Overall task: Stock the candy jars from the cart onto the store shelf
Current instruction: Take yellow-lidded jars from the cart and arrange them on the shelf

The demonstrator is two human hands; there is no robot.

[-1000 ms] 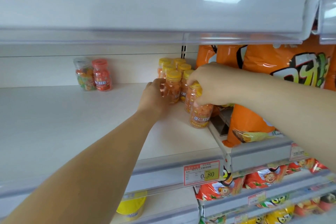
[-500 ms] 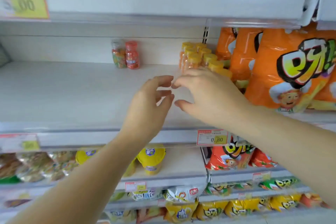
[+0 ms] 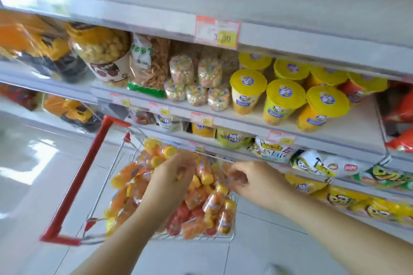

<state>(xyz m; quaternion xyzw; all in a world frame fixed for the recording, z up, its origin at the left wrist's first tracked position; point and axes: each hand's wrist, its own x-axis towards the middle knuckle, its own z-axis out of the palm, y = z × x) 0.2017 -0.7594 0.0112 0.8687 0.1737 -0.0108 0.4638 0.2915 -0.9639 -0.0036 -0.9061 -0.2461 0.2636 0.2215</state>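
Candy jars (image 3: 214, 201) heaped the wire cart (image 3: 196, 238) to its rim, leaving 1 way in, from above, where the left hand (image 3: 172, 176) and right hand (image 3: 252, 179) crowded the pile. The red handle (image 3: 76, 187) barred the near-left side; shelf edges (image 3: 335, 143) stood close beyond. Open floor (image 3: 33, 185) lay left.

1. A red-handled cart (image 3: 75, 185) stands beside the store shelf (image 3: 348, 134), its wire basket heaped with candy jars (image 3: 214, 201), mostly orange with yellow lids.
2. The left hand (image 3: 172, 176) is down among the jars, fingers curled; blur hides any grip.
3. The right hand (image 3: 252, 181) is at the basket's far edge, fingers bent.
4. Yellow-lidded cups (image 3: 283, 100) line the shelf above.
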